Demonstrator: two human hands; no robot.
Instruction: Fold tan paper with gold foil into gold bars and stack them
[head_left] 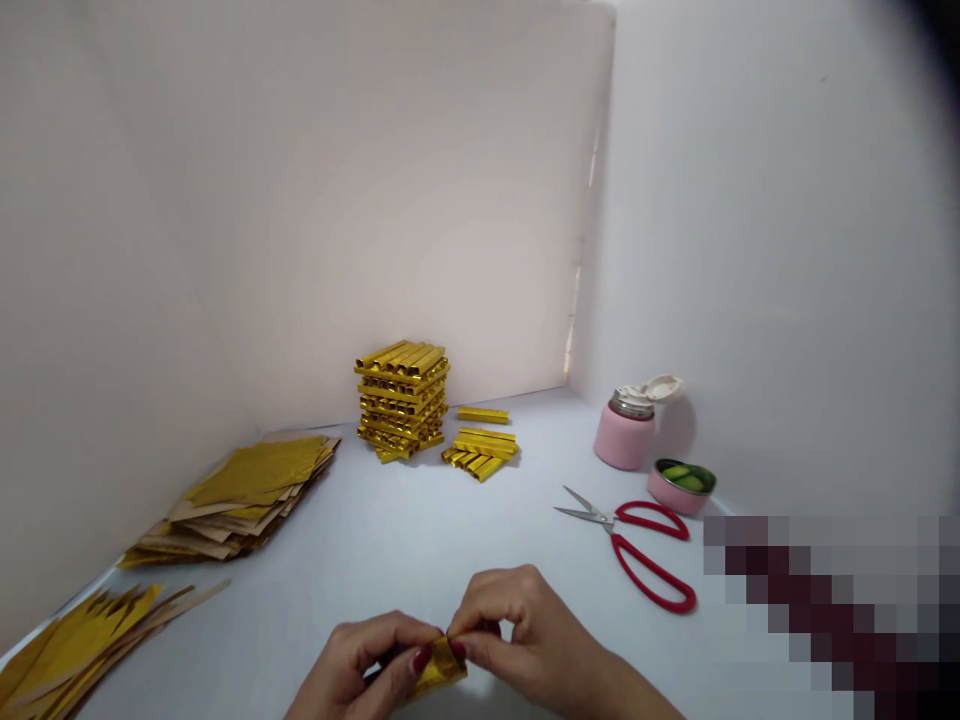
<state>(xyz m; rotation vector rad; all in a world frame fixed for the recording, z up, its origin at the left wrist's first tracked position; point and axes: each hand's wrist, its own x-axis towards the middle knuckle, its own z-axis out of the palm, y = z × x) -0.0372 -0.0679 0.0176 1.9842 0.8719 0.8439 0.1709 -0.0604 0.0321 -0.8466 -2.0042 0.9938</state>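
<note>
Low in the view, a piece of gold foil paper [441, 672] is pinched between both hands. My left hand [367, 660] grips its left part, thumb on top. My right hand [525, 632] pinches its upper right edge with thumb and fingertips. The paper looks partly folded or rolled; its lower left end is hidden by my left hand. Beyond the hands, a small group of folded gold strips [481, 450] lies beside a tall crisscross stack of gold strips [403, 400]. To the left are a pile of flat gold sheets [255, 472] and another of gold paper with jagged ends [82, 640].
Red-handled scissors [651, 575] lie with blades apart at right. Behind them stand a pink flask [625, 436] with its lid up and a pink bowl [679, 493] holding something green. White walls border the table on the left, back and right.
</note>
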